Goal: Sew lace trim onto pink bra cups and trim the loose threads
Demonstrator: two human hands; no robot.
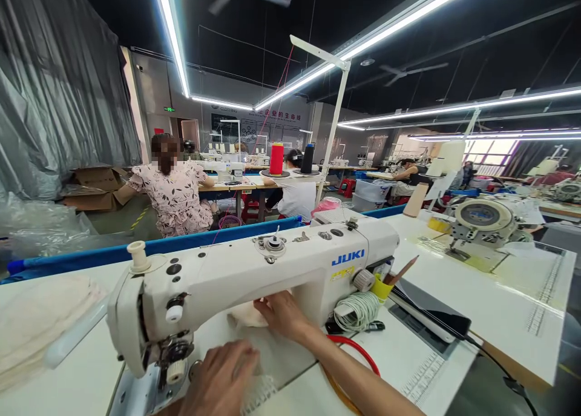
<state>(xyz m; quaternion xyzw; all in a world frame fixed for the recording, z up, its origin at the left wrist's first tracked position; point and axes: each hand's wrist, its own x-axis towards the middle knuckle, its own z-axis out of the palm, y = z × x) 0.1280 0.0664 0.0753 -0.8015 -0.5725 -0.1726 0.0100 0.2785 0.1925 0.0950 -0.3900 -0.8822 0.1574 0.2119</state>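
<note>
A white JUKI sewing machine point(267, 270) spans the middle of the view. Under its arm, my right hand point(284, 315) reaches in from the right, thumb and fingers closed on the edge of a pale cloth piece point(249, 315). The machine's arm hides part of those fingertips and the cloth's far side. My left hand point(222, 376) is in front of the machine, right of the needle area, low over the white table point(290, 367). Its fingers are stretched out but blurred, and nothing shows in them.
Pale cloth point(40, 325) is stacked at left. Right of the machine are coiled cord point(358, 312), a red hoop point(358, 349), a yellow cup point(381, 289) and a dark device point(431, 313). Another machine point(485, 219) stands beyond. A person point(170, 192) sits ahead, past a blue cloth trough point(158, 246).
</note>
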